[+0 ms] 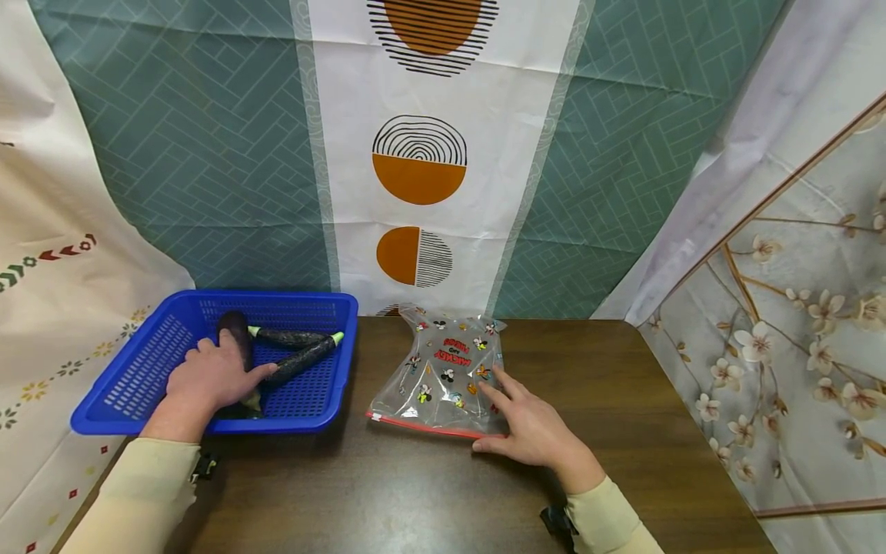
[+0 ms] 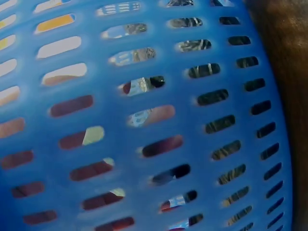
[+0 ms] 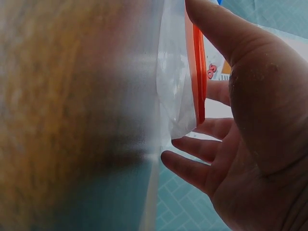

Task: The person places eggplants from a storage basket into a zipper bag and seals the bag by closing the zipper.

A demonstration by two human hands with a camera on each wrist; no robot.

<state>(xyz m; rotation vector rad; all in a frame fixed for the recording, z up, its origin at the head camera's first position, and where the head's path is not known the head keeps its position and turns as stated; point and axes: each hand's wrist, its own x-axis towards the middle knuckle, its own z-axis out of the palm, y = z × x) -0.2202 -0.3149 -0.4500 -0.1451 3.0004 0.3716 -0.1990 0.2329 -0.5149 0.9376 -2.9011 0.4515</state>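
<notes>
In the blue basket [image 1: 331, 415], my left hand [image 1: 211, 375] lies over a dark purple eggplant [image 1: 235, 327]. Its index finger rests on the eggplant, and the thumb stretches across it to the right. Beside them are two long, speckled dark green vegetables with bright green ends, one [image 1: 304, 360] slanting against the other [image 1: 284, 337]. My right hand [image 1: 533, 427] is at the right side of a clear zip bag [image 1: 443, 385] printed with cartoon figures. Its fingers are spread over the bag's edge, and its thumb is by the red zip strip [image 3: 199, 72].
The basket's slotted wall [image 2: 159, 115] fills most of the left wrist view. Both the basket and the bag are on a brown wooden table [image 1: 388, 492]. A patterned curtain [image 1: 443, 261] hangs behind it, with floral cloth [image 1: 775, 369] on the right.
</notes>
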